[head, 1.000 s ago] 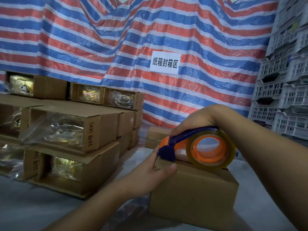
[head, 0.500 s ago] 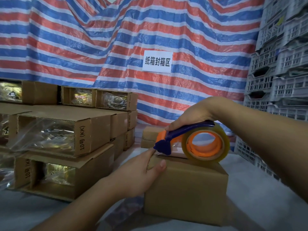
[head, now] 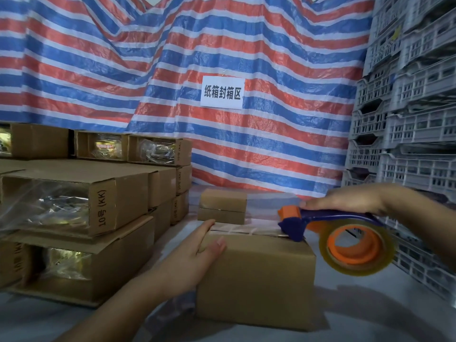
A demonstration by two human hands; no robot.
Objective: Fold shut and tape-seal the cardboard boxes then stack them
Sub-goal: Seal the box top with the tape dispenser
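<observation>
Box: closed cardboard box (head: pixel 256 280) on the grey floor sheet (head: pixel 370 317), centre-front; clear tape strip (head: pixel 244 229) runs along its top seam.
Tape gun: blue/orange dispenser (head: pixel 328 228), blade end touching box's top right edge; clear roll (head: pixel 356 248) hangs off the box's right side.
R hand (head: pixel 345 199): wrapped over dispenser handle, gripping it.
L hand (head: pixel 195 253): fingers fairly straight, pressed vs box's left end, thumb on the front face.
2nd box: small sealed box (head: pixel 222 209) just behind, apart.
Left: stack of open boxes (head: pixel 81 211) w/ plastic-wrapped goods, marked "10号 (KK)".
Back: striped tarp (head: pixel 172 70) w/ white sign (head: pixel 222 92).
Right: grey crates (head: pixel 407 119) stacked.
</observation>
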